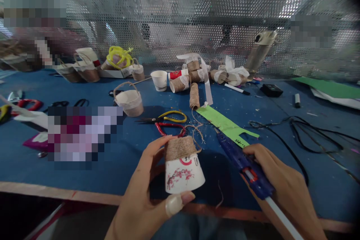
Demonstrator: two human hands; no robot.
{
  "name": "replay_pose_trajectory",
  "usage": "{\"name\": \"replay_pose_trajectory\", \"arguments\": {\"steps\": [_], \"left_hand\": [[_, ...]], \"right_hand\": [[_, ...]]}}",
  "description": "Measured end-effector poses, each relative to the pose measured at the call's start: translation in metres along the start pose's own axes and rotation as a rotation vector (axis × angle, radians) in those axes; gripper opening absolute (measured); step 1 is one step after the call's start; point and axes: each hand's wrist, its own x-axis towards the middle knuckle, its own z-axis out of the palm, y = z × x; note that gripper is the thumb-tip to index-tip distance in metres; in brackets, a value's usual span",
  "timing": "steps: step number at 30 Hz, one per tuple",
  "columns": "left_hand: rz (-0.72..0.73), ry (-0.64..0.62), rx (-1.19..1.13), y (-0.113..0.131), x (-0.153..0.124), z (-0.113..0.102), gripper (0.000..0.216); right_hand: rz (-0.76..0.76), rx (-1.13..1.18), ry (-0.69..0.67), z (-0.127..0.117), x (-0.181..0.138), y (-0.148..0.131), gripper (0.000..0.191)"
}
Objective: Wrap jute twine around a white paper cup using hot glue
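Note:
My left hand [146, 198] grips an upside-down white paper cup [182, 170] with a pink blossom print; brown jute twine is wound round its upper part. A loose end of the twine [197, 131] trails from the cup toward the table. My right hand [284, 187] is closed round a blue hot glue gun [242, 159] with a white glue stick poking out of its back. The gun's nozzle points up and left, just right of the cup's wound part, a little apart from it.
On the blue table [112, 172] lie yellow-handled scissors [168, 117], red-handled scissors [168, 127], a green paper strip [225, 123], a twine spool [194, 95], a handled cup basket [129, 101], several wrapped cups [180, 80] and black cables [303, 131]. A perforated metal screen [180, 18] stands behind.

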Motion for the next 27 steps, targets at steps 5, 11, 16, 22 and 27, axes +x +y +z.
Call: {"name": "replay_pose_trajectory", "arguments": {"steps": [5,11,16,22,27], "left_hand": [[0.000,-0.022,0.066,0.000,0.001,-0.003,0.087],[0.006,-0.044,0.075,0.000,0.002,-0.005,0.082],[0.021,-0.058,0.076,0.001,0.002,-0.005,0.079],[0.030,-0.051,0.080,-0.002,0.001,-0.006,0.082],[0.027,-0.067,0.081,-0.001,0.002,-0.006,0.081]], "right_hand": [[0.047,0.057,-0.095,0.004,0.003,0.008,0.048],[0.149,0.144,-0.196,0.011,0.008,0.014,0.046],[0.165,0.145,-0.186,0.015,0.014,0.013,0.033],[0.031,0.108,-0.174,0.013,0.015,0.017,0.043],[-0.058,0.097,-0.192,0.007,0.015,0.022,0.046]]}}
